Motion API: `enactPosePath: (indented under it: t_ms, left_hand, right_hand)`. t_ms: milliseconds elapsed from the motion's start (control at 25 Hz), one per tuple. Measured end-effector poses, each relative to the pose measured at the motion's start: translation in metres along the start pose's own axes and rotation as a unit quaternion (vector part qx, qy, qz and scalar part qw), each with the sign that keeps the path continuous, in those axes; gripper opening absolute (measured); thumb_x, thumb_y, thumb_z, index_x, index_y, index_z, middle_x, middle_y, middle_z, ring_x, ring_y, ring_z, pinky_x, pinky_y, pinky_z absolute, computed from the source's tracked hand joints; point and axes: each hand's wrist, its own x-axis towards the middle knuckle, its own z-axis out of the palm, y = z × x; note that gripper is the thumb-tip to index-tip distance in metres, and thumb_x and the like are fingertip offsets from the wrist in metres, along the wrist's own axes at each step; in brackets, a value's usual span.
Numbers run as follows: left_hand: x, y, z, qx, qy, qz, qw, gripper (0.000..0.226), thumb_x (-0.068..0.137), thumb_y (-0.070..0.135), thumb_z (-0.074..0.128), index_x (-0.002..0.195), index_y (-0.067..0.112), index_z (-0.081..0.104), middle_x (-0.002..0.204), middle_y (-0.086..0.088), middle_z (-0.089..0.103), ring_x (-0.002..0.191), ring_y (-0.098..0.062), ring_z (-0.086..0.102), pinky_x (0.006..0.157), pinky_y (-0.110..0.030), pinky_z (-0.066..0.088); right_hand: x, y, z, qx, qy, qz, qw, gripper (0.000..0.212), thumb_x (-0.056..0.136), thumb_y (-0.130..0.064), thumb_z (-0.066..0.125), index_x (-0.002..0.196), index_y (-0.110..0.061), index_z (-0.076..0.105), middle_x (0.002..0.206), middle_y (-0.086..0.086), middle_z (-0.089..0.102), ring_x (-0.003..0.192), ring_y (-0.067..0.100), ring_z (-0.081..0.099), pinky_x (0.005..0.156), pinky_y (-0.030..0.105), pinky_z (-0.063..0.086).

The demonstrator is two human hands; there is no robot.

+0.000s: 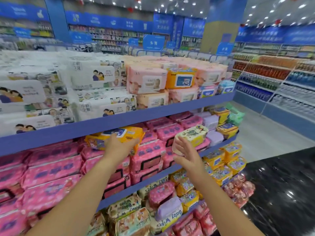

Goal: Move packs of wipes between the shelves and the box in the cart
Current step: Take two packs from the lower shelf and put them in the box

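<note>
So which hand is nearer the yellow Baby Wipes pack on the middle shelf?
Right. The right hand is open against the yellow Baby Wipes pack; the left hand grips an orange pack further left.

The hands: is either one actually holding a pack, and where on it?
The left hand grips the orange pack at its near edge, fingers on top. The right hand is open beside the yellow pack's near end; no grip visible.

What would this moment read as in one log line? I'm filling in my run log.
left hand: on orange pack | right hand: open beside yellow pack | place: middle shelf | cart: unseen
</note>
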Motion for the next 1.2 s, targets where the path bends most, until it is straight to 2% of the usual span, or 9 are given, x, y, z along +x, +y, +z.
enactPosePath:
  t_ms: [120, 320, 400, 560, 640, 720, 880, 1000, 1200]
  left_hand:
    - [0.026, 0.007, 0.033, 0.008, 0.074, -0.079, 0.994, 0.127, 0.059, 0.070, 0.081, 0.157, 0.013, 0.024, 0.159, -0.012, 0.021, 0.138, -0.038, 0.040, 0.111, -0.055, 0.043]
    - [0.058, 0.025, 0.075, -0.015, 0.302, -0.200, 0.932, 0.125, 0.065, 0.053, 0.090, 0.155, 0.007, 0.016, 0.159, -0.016, 0.014, 0.140, -0.040, 0.034, 0.106, -0.052, 0.044]
    - [0.071, 0.026, 0.080, -0.096, 0.294, -0.230, 0.923, 0.116, 0.063, 0.053, 0.092, 0.148, 0.008, 0.027, 0.158, -0.017, 0.029, 0.131, -0.036, 0.046, 0.099, -0.050, 0.047]
    - [0.098, -0.020, 0.067, -0.263, 0.282, -0.270, 0.882, 0.111, 0.045, 0.051, 0.100, 0.134, 0.010, 0.047, 0.127, -0.011, 0.069, 0.106, -0.030, 0.070, 0.081, -0.045, 0.060]
    - [0.072, 0.004, 0.071, -0.311, 0.249, -0.260, 0.880, 0.059, 0.071, 0.037, 0.092, 0.111, 0.008, 0.059, 0.090, -0.012, 0.078, 0.073, -0.025, 0.076, 0.054, -0.037, 0.062]
    - [0.055, 0.023, 0.073, -0.295, 0.221, -0.253, 0.895, 0.018, 0.093, 0.018, 0.074, 0.095, 0.006, 0.061, 0.067, -0.010, 0.073, 0.046, -0.021, 0.070, 0.036, -0.033, 0.055]
    - [0.031, 0.030, 0.064, -0.287, 0.167, -0.284, 0.899, 0.033, 0.088, 0.014, 0.077, 0.118, 0.005, 0.067, 0.101, -0.016, 0.077, 0.072, -0.027, 0.074, 0.062, -0.051, 0.062]
    - [0.011, 0.033, 0.066, -0.259, 0.146, -0.303, 0.905, 0.021, 0.087, 0.020, 0.079, 0.104, 0.014, 0.069, 0.079, -0.013, 0.079, 0.057, -0.026, 0.075, 0.050, -0.049, 0.062]
    - [-0.019, 0.030, 0.076, -0.285, 0.143, -0.247, 0.915, 0.019, 0.088, 0.020, 0.077, 0.105, 0.018, 0.069, 0.078, -0.010, 0.080, 0.059, -0.025, 0.076, 0.051, -0.042, 0.063]
  right_hand:
    - [0.038, 0.022, -0.048, -0.009, -0.016, -0.008, 1.000, 0.078, 0.070, -0.059, 0.068, 0.141, -0.046, 0.038, 0.146, -0.021, 0.045, 0.135, 0.000, 0.043, 0.105, 0.030, 0.044]
    - [0.108, 0.060, -0.132, -0.126, -0.116, -0.003, 0.985, 0.079, 0.077, -0.054, 0.064, 0.149, -0.044, 0.031, 0.156, -0.014, 0.037, 0.145, 0.008, 0.034, 0.116, 0.041, 0.035]
    - [0.139, 0.072, -0.157, -0.228, -0.159, -0.011, 0.961, 0.084, 0.083, -0.045, 0.068, 0.156, -0.034, 0.028, 0.161, -0.007, 0.031, 0.148, 0.014, 0.030, 0.118, 0.040, 0.031]
    - [0.202, 0.081, -0.184, -0.510, -0.262, -0.065, 0.817, 0.097, 0.081, -0.042, 0.077, 0.159, -0.021, 0.023, 0.159, 0.008, 0.032, 0.146, 0.028, 0.031, 0.114, 0.041, 0.031]
    - [0.226, 0.088, -0.185, -0.614, -0.298, -0.081, 0.726, 0.107, 0.074, -0.051, 0.079, 0.158, -0.021, 0.021, 0.158, 0.010, 0.030, 0.143, 0.032, 0.032, 0.115, 0.044, 0.032]
    - [0.244, 0.099, -0.182, -0.648, -0.314, -0.103, 0.686, 0.108, 0.070, -0.054, 0.079, 0.156, -0.021, 0.022, 0.157, 0.008, 0.029, 0.141, 0.034, 0.034, 0.113, 0.047, 0.035]
    - [0.264, 0.110, -0.179, -0.658, -0.329, -0.140, 0.663, 0.105, 0.075, -0.068, 0.068, 0.154, -0.015, 0.025, 0.158, 0.010, 0.030, 0.143, 0.033, 0.031, 0.115, 0.046, 0.034]
    - [0.272, 0.110, -0.181, -0.656, -0.353, -0.147, 0.650, 0.100, 0.067, -0.075, 0.061, 0.145, -0.016, 0.040, 0.149, 0.009, 0.046, 0.135, 0.031, 0.042, 0.111, 0.042, 0.041]
    - [0.247, 0.082, -0.179, -0.592, -0.333, -0.127, 0.723, 0.062, 0.064, -0.057, 0.076, 0.107, -0.023, 0.048, 0.094, -0.003, 0.055, 0.080, 0.020, 0.056, 0.067, 0.036, 0.049]
